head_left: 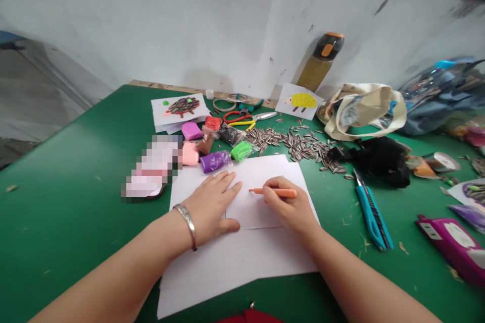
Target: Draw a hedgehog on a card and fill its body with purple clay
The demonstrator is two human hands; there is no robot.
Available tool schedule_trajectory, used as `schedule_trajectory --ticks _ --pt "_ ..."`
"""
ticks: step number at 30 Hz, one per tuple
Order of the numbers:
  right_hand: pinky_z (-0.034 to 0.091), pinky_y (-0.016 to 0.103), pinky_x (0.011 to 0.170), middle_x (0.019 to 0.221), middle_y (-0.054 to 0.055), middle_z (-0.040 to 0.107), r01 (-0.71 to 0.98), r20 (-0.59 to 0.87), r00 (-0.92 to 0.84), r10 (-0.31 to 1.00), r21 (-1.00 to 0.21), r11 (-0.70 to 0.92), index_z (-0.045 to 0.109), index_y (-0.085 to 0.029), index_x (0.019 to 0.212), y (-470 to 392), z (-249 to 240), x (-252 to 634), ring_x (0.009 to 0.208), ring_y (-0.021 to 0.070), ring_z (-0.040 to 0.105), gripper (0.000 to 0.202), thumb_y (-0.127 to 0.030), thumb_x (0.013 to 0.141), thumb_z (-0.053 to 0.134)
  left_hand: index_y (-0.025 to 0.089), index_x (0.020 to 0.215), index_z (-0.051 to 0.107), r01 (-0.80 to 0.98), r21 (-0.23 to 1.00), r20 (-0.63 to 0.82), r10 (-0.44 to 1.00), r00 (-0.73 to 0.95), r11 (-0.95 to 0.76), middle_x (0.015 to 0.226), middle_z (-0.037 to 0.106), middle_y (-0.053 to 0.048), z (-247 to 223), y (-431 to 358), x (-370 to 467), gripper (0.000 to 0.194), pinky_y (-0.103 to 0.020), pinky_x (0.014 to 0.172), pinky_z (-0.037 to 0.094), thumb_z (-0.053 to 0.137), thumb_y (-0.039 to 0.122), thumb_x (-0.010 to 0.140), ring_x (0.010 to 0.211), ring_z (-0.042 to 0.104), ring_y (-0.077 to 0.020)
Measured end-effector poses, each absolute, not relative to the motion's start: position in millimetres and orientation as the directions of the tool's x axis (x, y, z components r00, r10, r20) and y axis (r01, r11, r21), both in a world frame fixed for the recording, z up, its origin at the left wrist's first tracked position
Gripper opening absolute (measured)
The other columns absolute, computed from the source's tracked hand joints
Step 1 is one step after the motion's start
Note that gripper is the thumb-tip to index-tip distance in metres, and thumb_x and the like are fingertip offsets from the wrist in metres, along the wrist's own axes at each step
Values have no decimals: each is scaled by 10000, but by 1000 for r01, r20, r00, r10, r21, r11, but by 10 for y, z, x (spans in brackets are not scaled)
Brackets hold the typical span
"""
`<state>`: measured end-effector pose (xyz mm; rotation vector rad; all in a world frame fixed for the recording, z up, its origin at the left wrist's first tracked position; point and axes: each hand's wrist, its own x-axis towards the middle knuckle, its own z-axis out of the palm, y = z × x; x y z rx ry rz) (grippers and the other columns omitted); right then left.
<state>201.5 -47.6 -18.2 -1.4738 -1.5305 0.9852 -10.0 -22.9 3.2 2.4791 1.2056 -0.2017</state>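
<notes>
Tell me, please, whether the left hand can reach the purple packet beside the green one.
Likely yes: the left hand lies spread on the paper, close to the purple packet, and nothing visible stands between them.

Pen (285,193) orange, paper (242,255) white, table (76,207) green, packets (215,162) purple, bright green, red and pink, seeds (307,148) streaked dark and pale grey, knife (367,209) turquoise and black.
</notes>
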Motion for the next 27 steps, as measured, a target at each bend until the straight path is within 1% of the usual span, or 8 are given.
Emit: schedule_trajectory --ticks 4,10,15,19,21,27 --pt "443 234 621 709 -7 654 411 12 26 1000 -912 1 630 -210 742 -478 -149 1997 727 168 651 152 -291 832 538 154 1432 398 769 275 -257 727 637 -577 1544 290 -180 9 -228 -113 791 -505 1141 235 652 513 774 1420 253 -368" --pt "427 233 599 686 -17 654 440 27 84 996 -898 -13 634 -212 715 -467 -148 1995 659 149 606 157 -286 820 543 142 1431 405 797 254 -316 732 604 -548 1548 284 -179 60 -228 -77 813 -487 1150 228 694 472 747 1425 241 -367" --pt "427 244 592 720 -3 701 437 -3 130 992 -898 -60 629 -212 709 -472 -146 1996 672 164 623 163 -301 817 546 135 1442 393 798 244 -327 728 603 -551 1549 271 -189 68 -228 -73 823 -501 1150 227 700 463 752 1427 231 -372" --pt "438 247 606 743 2 715 412 -14 142 990 -908 -72 626 -215 709 -474 -120 1998 682 168 637 161 -306 818 550 144 1429 407 778 268 -277 728 627 -568 1544 277 -192 42 -231 -94 792 -517 1139 246 679 479 765 1420 247 -378" --pt "437 248 609 750 2 717 417 -16 148 989 -906 -77 627 -216 713 -472 -112 2010 687 170 639 158 -302 820 549 142 1428 408 778 267 -277 728 627 -568 1543 277 -195 42 -231 -96 792 -511 1139 247 677 480 765 1420 250 -377" --pt "421 247 611 694 -7 684 487 58 188 981 -872 -42 626 -216 702 -449 -143 2071 671 165 613 167 -289 828 544 148 1431 398 791 265 -303 731 611 -551 1549 280 -177 67 -228 -88 798 -479 1146 231 675 480 760 1423 249 -362"
